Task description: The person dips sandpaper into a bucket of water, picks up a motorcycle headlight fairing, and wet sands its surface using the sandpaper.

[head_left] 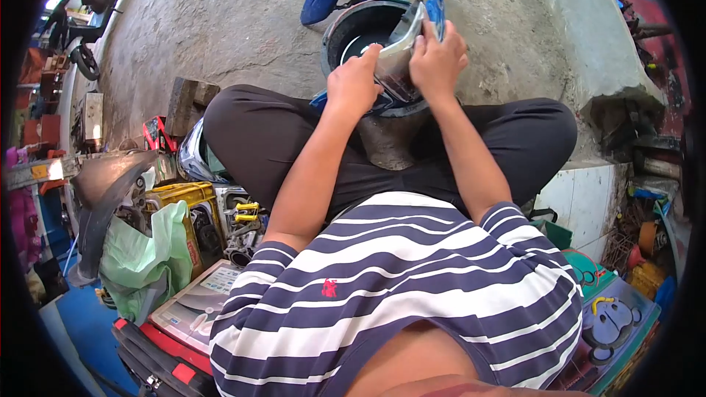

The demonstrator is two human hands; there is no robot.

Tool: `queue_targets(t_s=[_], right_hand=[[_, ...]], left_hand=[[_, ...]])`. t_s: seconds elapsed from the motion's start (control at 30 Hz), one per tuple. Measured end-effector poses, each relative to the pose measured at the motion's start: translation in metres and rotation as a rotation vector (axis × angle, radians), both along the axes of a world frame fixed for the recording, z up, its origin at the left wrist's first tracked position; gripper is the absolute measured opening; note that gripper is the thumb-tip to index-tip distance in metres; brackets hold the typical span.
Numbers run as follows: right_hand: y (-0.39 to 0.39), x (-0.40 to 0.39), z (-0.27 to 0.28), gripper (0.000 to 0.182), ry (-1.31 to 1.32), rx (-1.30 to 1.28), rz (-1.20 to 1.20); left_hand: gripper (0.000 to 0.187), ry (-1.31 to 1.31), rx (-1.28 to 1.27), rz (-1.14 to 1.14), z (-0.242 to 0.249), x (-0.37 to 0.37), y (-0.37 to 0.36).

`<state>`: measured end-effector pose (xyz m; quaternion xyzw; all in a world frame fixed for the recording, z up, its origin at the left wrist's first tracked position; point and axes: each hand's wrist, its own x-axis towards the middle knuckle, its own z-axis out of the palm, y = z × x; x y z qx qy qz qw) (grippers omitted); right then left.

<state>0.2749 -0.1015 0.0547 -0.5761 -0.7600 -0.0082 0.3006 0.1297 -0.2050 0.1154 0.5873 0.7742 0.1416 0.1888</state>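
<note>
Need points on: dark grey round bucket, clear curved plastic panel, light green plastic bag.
Dark grey round bucket (328, 43): head view, left side of its rim.
Clear curved plastic panel (396, 57): head view, middle of its face.
Light green plastic bag (151, 251): head view, its crumpled middle.

Left hand (354, 82) and right hand (439, 65) extend forward, right fingers (457, 45) bent.

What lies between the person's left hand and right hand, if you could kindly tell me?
In the head view, a pale, see-through panel lies between the left hand and the right hand, above the dark bucket.
</note>
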Motion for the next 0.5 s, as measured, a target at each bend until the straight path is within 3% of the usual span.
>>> queue_targets(t_s=[0.13,0.23,0.33,0.5], right_hand=[[-0.027,-0.010,-0.009,0.042,0.106,0.078,0.212],[-0.003,-0.016,-0.015,0.042,0.376,0.001,0.334],[0.024,-0.015,-0.016,0.047,0.412,-0.021,0.277],[-0.024,-0.014,-0.030,0.048,0.330,-0.018,0.343]], left_hand=[[0.072,-0.038,-0.010,-0.009,-0.002,-0.007,0.005],[0.069,-0.018,-0.009,-0.016,-0.005,-0.007,0.005],[0.068,-0.044,-0.011,-0.025,-0.002,-0.005,0.004],[0.069,-0.065,0.045,-0.004,-0.004,-0.006,0.000]])
